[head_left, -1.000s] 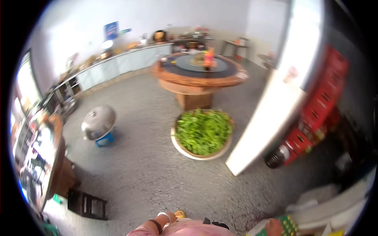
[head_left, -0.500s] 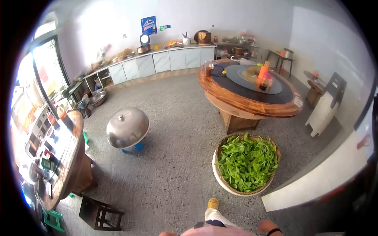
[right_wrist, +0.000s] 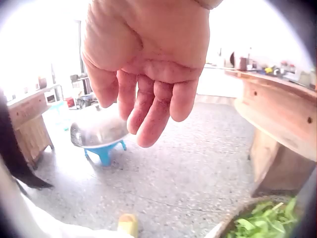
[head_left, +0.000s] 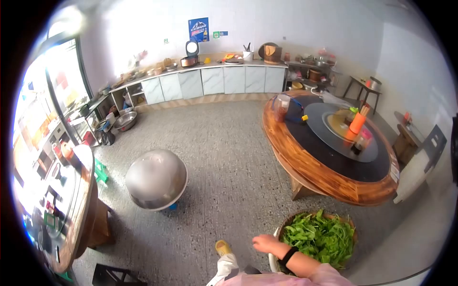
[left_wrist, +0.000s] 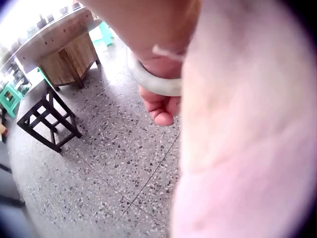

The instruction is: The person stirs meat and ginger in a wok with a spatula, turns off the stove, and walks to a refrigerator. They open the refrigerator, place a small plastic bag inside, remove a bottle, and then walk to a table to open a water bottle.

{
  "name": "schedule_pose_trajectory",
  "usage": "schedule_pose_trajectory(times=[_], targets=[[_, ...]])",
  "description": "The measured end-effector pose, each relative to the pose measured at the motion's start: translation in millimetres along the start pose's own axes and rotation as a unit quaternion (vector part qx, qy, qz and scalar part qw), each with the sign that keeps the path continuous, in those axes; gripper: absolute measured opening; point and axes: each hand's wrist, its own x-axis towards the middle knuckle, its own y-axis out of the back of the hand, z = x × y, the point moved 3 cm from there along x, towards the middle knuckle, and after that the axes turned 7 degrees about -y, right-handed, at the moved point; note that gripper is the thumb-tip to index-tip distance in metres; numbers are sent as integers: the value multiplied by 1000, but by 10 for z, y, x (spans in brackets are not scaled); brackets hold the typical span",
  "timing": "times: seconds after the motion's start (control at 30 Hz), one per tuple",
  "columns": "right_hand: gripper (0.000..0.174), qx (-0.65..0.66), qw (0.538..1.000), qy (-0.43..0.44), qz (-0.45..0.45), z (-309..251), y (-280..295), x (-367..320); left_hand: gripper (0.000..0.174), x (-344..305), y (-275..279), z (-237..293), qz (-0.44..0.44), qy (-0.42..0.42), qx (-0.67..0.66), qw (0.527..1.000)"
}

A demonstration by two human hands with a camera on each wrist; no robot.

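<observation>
My right hand (head_left: 268, 244) hangs in front of me with a black band at the wrist, its fingers loosely bent around nothing in the right wrist view. Just right of it, a woven basket (head_left: 287, 224) heaped with green leaves (head_left: 318, 240) sits in a white basin (head_left: 273, 261). The left hand (left_wrist: 161, 101) hangs at my side, loosely curled over the floor, with a pale bangle (left_wrist: 158, 85) at its wrist; the head view does not show it. Ahead to the left, a domed metal lid (head_left: 155, 174) covers a metal pan on a blue stool (right_wrist: 103, 154).
On the right stands a round wooden table (head_left: 281, 152) with a glass turntable. Another wooden table (head_left: 85, 209) is on the left, near a dark stool (left_wrist: 42, 106) and a green stool (head_left: 100, 170). A counter (head_left: 213, 80) lines the back wall. Speckled floor (head_left: 205, 157) lies between them.
My view has swung right and then back left while I stepped forward. The domed lid and round table are nearer, and the right arm has swung forward past the leaf basket.
</observation>
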Motion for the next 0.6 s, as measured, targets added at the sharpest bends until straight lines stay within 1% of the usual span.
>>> schedule_pose_trajectory(times=[0.03, 0.1, 0.13, 0.17, 0.23, 0.3, 0.37, 0.4, 0.47, 0.5, 0.57, 0.6], targets=[[22, 3, 1000, 25, -9, -173, 36, 310, 41, 273, 190, -15, -1, 9, 5, 1000], [22, 22, 994, 88, -58, -427, 74, 808, 41, 797, 678, -6, -2, 25, 22, 999], [23, 28, 988, 81, -126, -472, 205, 1007, 41, 1044, 928, 12, -2, 34, 28, 999], [24, 31, 986, 101, -128, -349, 181, 1275, 41, 1303, 1187, 28, -3, 40, 34, 999], [25, -70, 981, -1, -180, -167, 521, 1736, 40, 1778, 1718, 116, -2, 45, 47, 998], [30, -88, 982, -86, -146, 206, 674, 2225, 40, 2227, 2239, 256, 0, 40, 63, 997], [29, -32, 984, -133, -116, 327, 1094, 2511, 40, 2692, 2720, 440, 6, 30, 77, 997], [29, -24, 984, -137, -115, 390, 1220, 2699, 40, 2944, 2931, 543, 10, 23, 80, 996], [28, -37, 953, -247, -172, 594, 1372, 3121, 39, 3442, 3296, 738, 15, 11, 87, 996], [28, -33, 953, -246, -172, 678, 1436, 3381, 39, 3712, 3467, 849, 16, 1, 95, 995], [29, -21, 938, -264, -224, 849, 1541, 3883, 39, 4147, 3731, 1073, 17, 2, 90, 996], [27, -34, 947, -236, -213, 851, 1648, 4206, 39, 4353, 3872, 1221, 21, 4, 86, 996]])
